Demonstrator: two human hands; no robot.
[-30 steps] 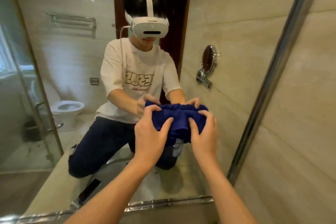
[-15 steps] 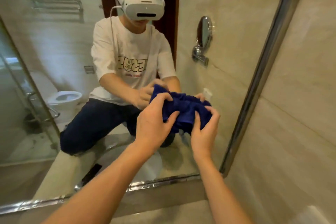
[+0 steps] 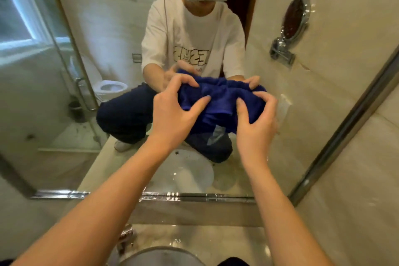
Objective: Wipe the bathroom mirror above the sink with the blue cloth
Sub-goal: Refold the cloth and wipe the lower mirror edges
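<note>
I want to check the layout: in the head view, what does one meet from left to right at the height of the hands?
Reflected white toilet → left hand → bunched blue cloth → right hand → steel mirror frame.

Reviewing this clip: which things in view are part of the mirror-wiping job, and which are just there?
In use: blue cloth, mirror, left hand and right hand, both pressing the cloth to the glass.

Just there: sink, tap; in reflection, toilet, round wall mirror.
</note>
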